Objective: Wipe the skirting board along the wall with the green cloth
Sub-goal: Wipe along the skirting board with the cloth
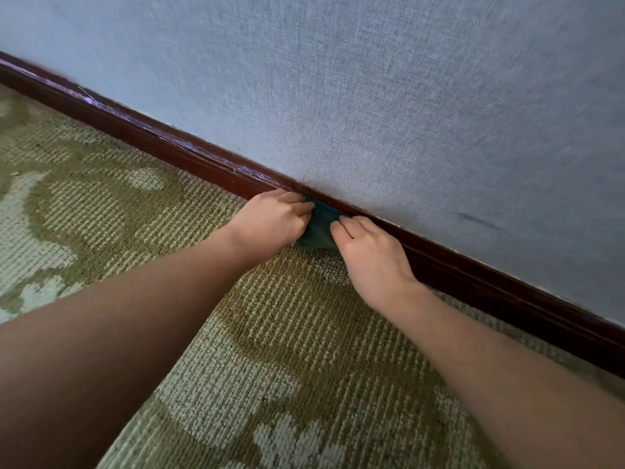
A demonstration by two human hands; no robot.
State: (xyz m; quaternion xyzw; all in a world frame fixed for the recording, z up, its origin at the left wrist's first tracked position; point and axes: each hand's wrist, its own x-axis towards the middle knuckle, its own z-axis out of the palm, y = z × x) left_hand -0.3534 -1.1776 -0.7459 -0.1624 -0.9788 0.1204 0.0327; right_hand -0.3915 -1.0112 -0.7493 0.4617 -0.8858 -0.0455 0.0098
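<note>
We press one green cloth (319,226) against the dark skirting board (189,154), just above the patterned carpet (270,333). Our left hand (274,221) grips its left edge with curled fingers, and our right hand (368,255) pinches its right edge. The grey wall (372,96) behind bears one dark smear (480,221). The board runs open far left and near right.
</note>
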